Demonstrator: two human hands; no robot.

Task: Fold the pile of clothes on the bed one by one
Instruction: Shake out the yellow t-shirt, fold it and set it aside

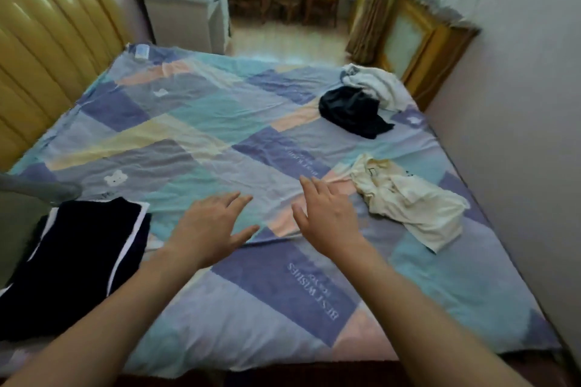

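Both hands are over the bed (220, 141), palms down; left hand (210, 227) and right hand (327, 220) have fingers released and spread, grasping nothing. A folded dark garment (81, 251) lies at left. Unfolded: cream shirt (408, 198) near right, dark garment (353, 110) touching white garment (375, 85) at far right.

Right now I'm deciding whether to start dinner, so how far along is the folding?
One dark garment with white stripes lies folded at the near left. Nothing is in hand: the left hand and right hand hover open above the bedsheet. Still crumpled: the cream shirt, the dark garment and the white garment.
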